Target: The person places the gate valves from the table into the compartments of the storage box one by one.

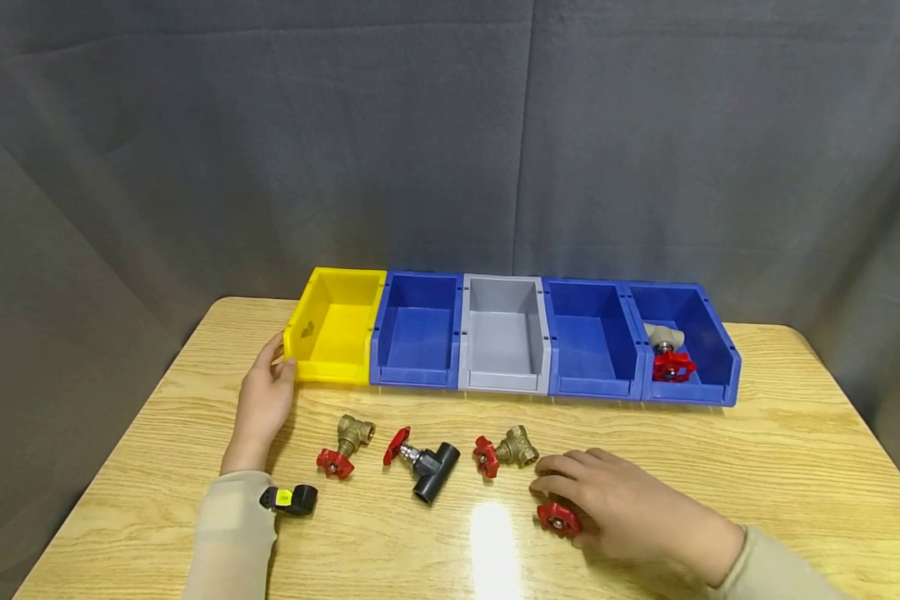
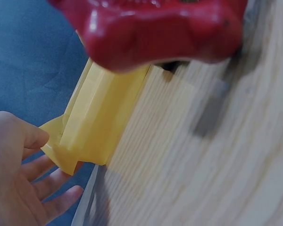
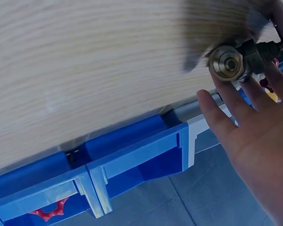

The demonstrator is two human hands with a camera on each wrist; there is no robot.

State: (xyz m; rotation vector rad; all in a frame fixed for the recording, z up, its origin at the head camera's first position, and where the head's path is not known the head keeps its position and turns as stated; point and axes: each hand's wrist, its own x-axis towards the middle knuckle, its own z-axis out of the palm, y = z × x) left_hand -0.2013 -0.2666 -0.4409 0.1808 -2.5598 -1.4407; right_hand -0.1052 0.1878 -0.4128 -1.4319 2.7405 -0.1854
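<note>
At the left end of the bin row, my left hand (image 1: 265, 400) pinches the front corner of a yellow bin (image 1: 334, 371), thumb on one side and fingers on the other. My right hand (image 1: 622, 504) is curved around a valve with a red handwheel (image 1: 558, 518). Its metal body (image 3: 227, 63) lies against the fingers in the right wrist view, while the head view hides most of it. Left of that hand lies a brass valve (image 1: 517, 447) with a red wheel. A black plastic tee valve (image 1: 435, 471) and another brass valve (image 1: 354, 432) lie farther left.
To the yellow bin's right stand a blue bin (image 1: 420, 378), a grey bin (image 1: 504, 382) and two more blue bins. The rightmost blue bin (image 1: 729, 375) holds a pale valve with a red wheel (image 1: 673, 367). Behind the wooden table (image 1: 390, 550) hangs a grey curtain (image 1: 435, 150).
</note>
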